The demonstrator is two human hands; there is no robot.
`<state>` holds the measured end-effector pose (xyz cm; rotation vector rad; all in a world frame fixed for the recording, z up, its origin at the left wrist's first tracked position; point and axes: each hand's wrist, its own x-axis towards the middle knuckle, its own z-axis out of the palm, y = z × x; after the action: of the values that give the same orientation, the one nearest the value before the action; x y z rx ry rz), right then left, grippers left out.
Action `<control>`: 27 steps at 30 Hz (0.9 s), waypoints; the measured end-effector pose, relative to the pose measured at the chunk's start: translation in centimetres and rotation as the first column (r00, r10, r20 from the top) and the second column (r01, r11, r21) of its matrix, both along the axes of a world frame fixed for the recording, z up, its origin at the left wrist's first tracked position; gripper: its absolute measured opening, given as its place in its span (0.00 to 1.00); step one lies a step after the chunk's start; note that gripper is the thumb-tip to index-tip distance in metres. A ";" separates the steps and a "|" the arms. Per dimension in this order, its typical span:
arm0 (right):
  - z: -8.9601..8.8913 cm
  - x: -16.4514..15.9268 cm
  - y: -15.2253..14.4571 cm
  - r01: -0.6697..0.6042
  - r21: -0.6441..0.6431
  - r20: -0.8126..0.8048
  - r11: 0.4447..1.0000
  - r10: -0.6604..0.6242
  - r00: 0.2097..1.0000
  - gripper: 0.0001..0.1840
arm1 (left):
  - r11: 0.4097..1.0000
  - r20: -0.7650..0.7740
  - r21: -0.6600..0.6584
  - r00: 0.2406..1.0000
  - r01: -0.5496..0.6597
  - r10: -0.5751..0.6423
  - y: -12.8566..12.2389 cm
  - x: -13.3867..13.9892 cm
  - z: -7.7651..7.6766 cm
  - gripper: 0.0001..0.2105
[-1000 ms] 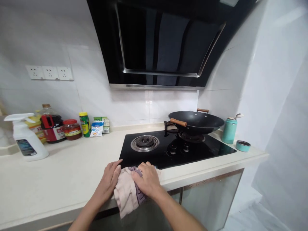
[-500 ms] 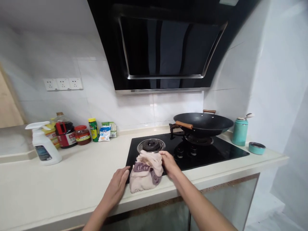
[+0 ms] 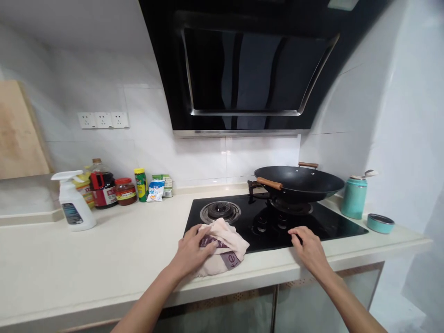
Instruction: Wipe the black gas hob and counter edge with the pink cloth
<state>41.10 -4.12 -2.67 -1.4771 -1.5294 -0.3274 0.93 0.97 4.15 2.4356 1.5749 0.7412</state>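
A crumpled pale pink cloth [image 3: 229,236] with purple patches lies over the front left of the black cooktop [image 3: 248,208] and the counter edge. My left hand [image 3: 194,249] is on its left side, fingers curved over the fabric and gripping it. Past the cooktop's front edge, my right hand [image 3: 307,245] hovers with fingers loosely bent and nothing in them. Two dark knobs [image 3: 261,224] are close to its fingertips. The left burner [image 3: 220,211] is just behind the cloth.
A black wok [image 3: 300,182] with wooden handles sits on the right burner. Right of it stand a turquoise flask [image 3: 354,198] and a small turquoise bowl [image 3: 380,224]. A white spray bottle [image 3: 73,203], a red-lidded jar [image 3: 125,191] and condiments line the left. The range hood [image 3: 243,69] overhangs.
My right hand has let go of the cloth and moved right. My left hand has shifted from beside the cloth onto it, and the cloth is spread flatter. The view has turned slightly left.
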 end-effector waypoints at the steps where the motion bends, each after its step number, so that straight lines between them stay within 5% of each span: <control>1: -0.4 1.1 0.2 0.081 -0.004 0.047 0.997 -0.080 0.996 0.15 | 0.999 -0.064 -0.046 0.998 -0.008 0.005 0.2 1.6 0.4 0.30; 4: -1.2 2.9 0.9 0.218 -0.060 0.146 0.974 -0.208 0.967 0.15 | 0.994 -0.207 -0.107 0.978 -0.009 -0.014 0.9 6.0 1.1 0.36; 10: -1.5 2.7 0.9 0.211 -0.179 0.225 0.961 -0.169 0.960 0.15 | 0.985 -0.332 -0.124 0.930 0.121 -0.156 0.8 13.6 2.1 0.46; 16: -2.1 3.7 1.0 0.235 -0.218 0.223 0.947 -0.186 0.957 0.18 | 0.969 -0.279 -0.038 0.928 0.246 -0.247 -0.6 19.2 -0.5 0.47; 21: -2.3 4.2 1.1 0.254 -0.260 0.239 0.931 -0.193 0.952 0.20 | 0.970 -0.213 -0.036 0.946 0.242 -0.244 -0.7 19.0 -1.7 0.41; 27: -2.4 4.8 1.1 0.262 -0.289 0.256 0.921 -0.189 0.948 0.24 | 0.979 -0.237 -0.042 0.950 0.198 -0.202 -0.3 14.2 -0.8 0.37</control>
<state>45.89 -3.05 -5.11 -1.9379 -1.6470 -0.4075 15.10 0.70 3.35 2.7040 1.3687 0.4084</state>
